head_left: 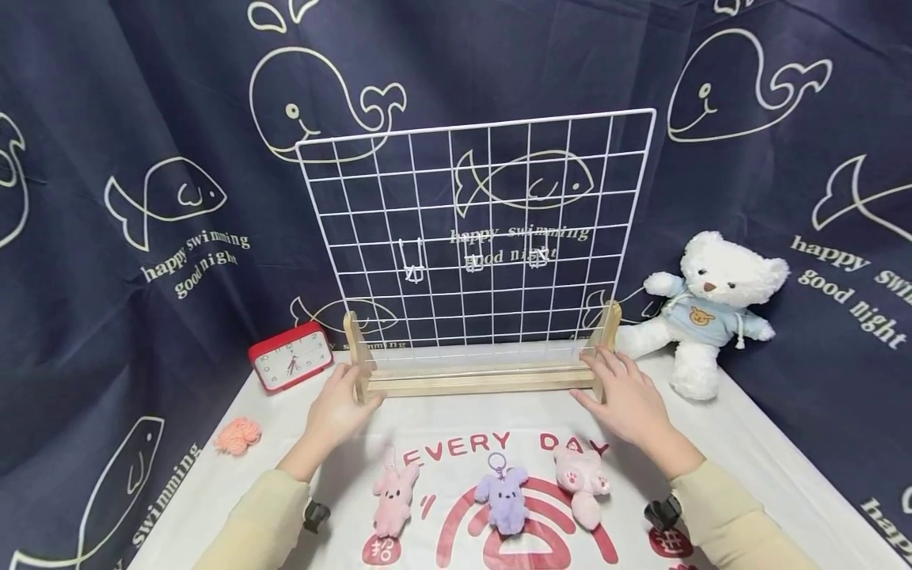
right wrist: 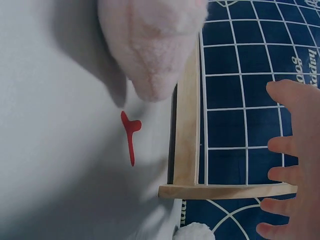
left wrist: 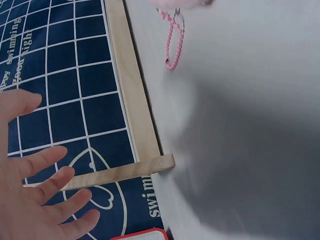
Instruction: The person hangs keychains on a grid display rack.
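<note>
We see the left hand and right hand, both spread wide at either end of the upright grid rack, its three hooks mounted but bare; three plush charms lie before it, none hung.

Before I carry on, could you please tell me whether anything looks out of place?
Mildly odd: the front-right pink plush shows no face, whereas the left pink plush and purple plush lie face up.
</note>
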Motion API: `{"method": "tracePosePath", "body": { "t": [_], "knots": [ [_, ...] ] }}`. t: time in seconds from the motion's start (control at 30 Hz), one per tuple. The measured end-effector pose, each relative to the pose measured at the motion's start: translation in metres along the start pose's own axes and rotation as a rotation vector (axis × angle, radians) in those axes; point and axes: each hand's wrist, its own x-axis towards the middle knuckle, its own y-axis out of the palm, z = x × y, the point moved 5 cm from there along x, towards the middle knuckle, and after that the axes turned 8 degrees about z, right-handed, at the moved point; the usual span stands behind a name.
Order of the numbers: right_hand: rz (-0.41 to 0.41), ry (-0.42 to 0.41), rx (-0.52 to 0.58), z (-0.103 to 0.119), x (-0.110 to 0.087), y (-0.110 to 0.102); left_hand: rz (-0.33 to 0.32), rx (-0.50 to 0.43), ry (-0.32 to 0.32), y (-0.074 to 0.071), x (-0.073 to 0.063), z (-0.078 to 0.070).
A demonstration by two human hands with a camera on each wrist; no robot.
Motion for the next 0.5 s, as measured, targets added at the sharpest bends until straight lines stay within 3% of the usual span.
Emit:
{"method": "tracePosePath", "body": {
  "t": [0.13, 0.3, 0.5],
  "knots": [
    [-0.050, -0.018, 0.018, 0.000, -0.002, -0.003, -0.044, -0.076, -0.031, -0.001, 0.001, 0.009],
    [-0.126, -0.043, 0.060, -0.001, -0.004, -0.005, -0.144, -0.209, -0.037, -0.002, 0.006, 0.020],
    [-0.105, -0.081, 0.262, -0.003, -0.004, 0.000, -0.201, -0.299, -0.111, -0.001, 0.011, 0.032]
  ]
}}
